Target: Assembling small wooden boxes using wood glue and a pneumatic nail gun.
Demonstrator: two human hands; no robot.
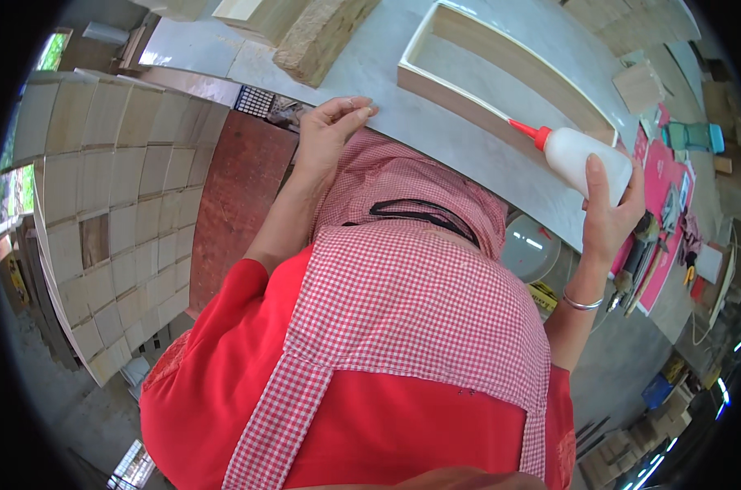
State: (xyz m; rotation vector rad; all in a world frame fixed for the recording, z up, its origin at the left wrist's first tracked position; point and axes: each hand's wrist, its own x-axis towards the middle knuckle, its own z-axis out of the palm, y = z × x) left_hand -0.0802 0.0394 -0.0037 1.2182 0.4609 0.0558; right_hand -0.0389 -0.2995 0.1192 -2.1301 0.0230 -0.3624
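Note:
In my right hand [609, 208] is a white squeeze bottle [587, 163] with a red cap and pointed red nozzle, tilted so the tip points left. The tip is at the top edge of the near wall of a long, open wooden frame [448, 96], which lies on the pale worktop. A pale white line runs along the frame's upper edges. My left hand [331, 131] is at the worktop's front edge, left of the frame, thumb and fingers pinched together. Whatever may be between those fingertips is too small to make out.
A thick wooden block [317, 41] lies on the worktop at far left. Tall stacks of pale wooden boxes [125, 188] stand to my left, beside a reddish-brown board [244, 196]. At right, brushes and tools lie on a pink sheet [663, 175]. A round whitish basin [530, 245] sits below the worktop.

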